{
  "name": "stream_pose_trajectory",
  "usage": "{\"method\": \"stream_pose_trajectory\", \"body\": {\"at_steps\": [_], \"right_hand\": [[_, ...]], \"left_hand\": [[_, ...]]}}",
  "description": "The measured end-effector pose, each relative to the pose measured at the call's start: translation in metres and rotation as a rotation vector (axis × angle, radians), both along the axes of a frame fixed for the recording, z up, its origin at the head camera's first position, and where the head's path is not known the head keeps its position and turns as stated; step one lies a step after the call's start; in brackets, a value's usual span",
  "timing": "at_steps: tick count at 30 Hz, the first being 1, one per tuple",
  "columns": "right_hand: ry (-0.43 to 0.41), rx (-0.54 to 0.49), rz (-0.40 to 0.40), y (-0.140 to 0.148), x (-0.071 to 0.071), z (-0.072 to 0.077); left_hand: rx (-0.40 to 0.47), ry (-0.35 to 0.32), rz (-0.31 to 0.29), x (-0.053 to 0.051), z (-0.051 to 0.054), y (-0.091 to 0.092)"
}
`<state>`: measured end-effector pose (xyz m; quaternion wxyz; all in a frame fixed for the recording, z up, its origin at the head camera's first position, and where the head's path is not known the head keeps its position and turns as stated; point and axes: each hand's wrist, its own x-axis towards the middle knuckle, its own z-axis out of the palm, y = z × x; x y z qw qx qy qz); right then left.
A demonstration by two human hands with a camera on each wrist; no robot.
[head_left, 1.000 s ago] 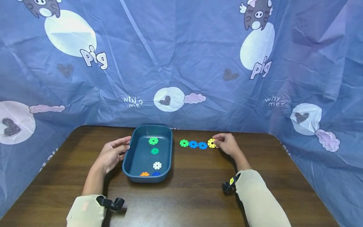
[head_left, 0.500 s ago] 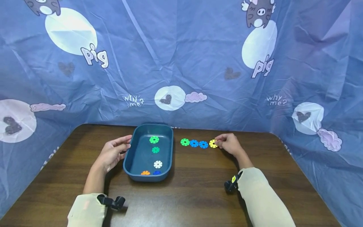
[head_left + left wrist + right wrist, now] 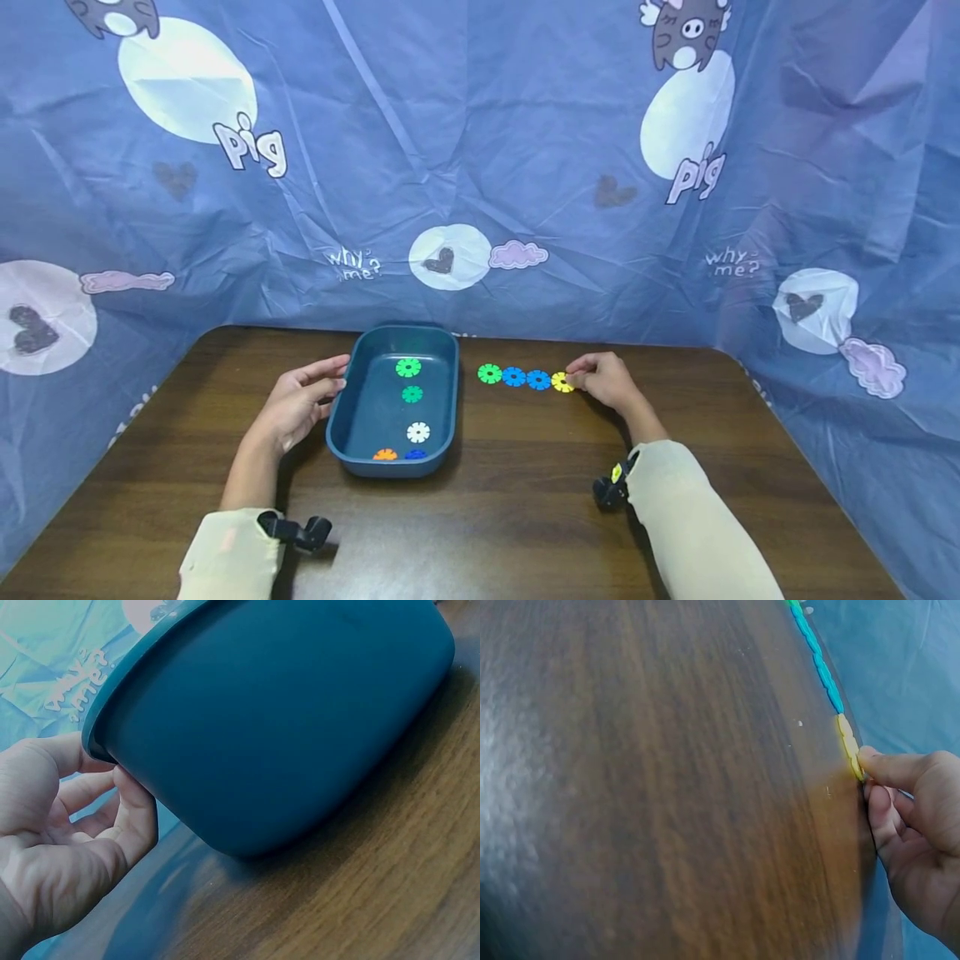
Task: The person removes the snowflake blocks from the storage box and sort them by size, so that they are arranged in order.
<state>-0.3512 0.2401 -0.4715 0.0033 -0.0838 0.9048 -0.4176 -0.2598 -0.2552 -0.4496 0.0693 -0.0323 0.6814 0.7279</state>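
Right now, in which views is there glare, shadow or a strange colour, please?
Head view: pale glare near the front of the wood-grain table; left wrist view: bluish cast, dark shadow along the base of the blue-green tub; right wrist view: whitish glare at the left edge, wood grain soft there.

Plastic tray — matt, wooden table — glossy

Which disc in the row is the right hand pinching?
The yellow disc, farthest right; the green disc and two blue discs are untouched.
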Motion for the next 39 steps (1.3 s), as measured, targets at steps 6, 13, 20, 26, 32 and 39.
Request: {"method": "stream_pose_trajectory", "body": {"at_steps": [6,13,20,26,32,39], "right_hand": [[-0.03,-0.034,0.005,-0.001,-0.001,0.002],[0.0,0.007,0.029,-0.007,-0.004,0.013],[0.12,0.067,0.064,-0.024,-0.007,0.029],[0.147,0.048,0.096,-0.049,-0.008,0.038],[0.141,0.048,0.159,-0.08,-0.007,0.046],[0.191,0.082,0.259,-0.125,-0.007,0.053]], "left_hand": [[0.03,0.012,-0.004,-0.001,0.0,0.001],[0.073,0.043,-0.02,-0.001,-0.001,0.0],[0.049,0.028,-0.013,-0.001,0.0,0.002],[0.064,0.042,-0.023,-0.001,0.0,0.002],[0.066,0.045,-0.018,0.0,-0.001,0.002],[0.05,0.045,-0.014,0.002,0.0,0.001]]}}
